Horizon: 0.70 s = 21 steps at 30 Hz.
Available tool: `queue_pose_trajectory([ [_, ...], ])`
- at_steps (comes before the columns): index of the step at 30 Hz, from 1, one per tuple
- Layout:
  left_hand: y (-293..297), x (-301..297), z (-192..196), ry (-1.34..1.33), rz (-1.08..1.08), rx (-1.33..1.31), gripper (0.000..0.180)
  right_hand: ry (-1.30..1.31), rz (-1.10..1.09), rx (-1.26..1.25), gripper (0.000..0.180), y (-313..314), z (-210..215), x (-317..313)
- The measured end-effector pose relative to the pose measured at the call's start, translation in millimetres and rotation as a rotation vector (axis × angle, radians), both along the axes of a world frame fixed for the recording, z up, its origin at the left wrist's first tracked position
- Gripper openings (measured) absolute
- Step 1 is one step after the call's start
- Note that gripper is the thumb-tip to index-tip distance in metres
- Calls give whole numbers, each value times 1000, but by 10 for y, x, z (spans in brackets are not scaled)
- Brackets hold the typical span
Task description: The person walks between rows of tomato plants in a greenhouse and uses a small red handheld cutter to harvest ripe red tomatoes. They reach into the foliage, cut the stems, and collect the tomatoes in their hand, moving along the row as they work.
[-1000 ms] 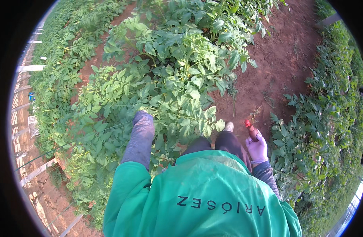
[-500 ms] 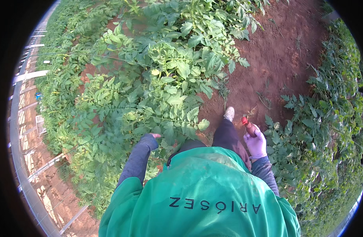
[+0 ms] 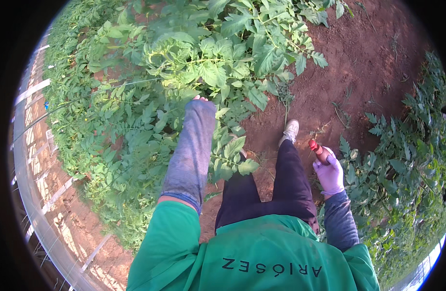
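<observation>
Head view shows dark lettering (image 3: pixel 260 266) on a green shirt (image 3: pixel 271 242). The purple-gloved right hand (image 3: pixel 330 173) encloses a brown, red-topped bottle (image 3: pixel 323 153) above reddish soil (image 3: pixel 349 92); the left hand (image 3: pixel 200 98), near leafy green plants (image 3: pixel 215 72), hides its grip.

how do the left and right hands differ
The left hand is by green leaves, while the right hand grips a red-tipped bottle. Little but fingertips shows of the left hand; the right hand is plainly visible in a pale purple glove. Both extend from grayish-blue sleeves.
</observation>
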<state>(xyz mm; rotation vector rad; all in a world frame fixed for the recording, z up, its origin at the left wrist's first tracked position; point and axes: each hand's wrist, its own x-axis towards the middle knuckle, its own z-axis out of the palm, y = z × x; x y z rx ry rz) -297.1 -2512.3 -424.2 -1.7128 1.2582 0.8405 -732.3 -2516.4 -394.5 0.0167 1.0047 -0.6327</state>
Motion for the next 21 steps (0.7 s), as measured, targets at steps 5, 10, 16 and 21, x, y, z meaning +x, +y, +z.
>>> queue_pose_trajectory([
  [5, 434, 550, -737, -136, 134, 12, 25, -96, -15, 65, 43, 351, -521, 578],
  [10, 1074, 1239, -1774, 834, 2012, -1156, 25, -179, -91, 113, 44, 775, -1076, 1145],
  [16, 984, 1432, -1859, 1400, 2273, -902, 24, -208, -125, 91, 44, 1030, -1452, 1607],
  [21, 943, 971, -1540, 614, 2013, -1321, 35, -173, -99, 8, 43, 1003, -1636, 1885],
])
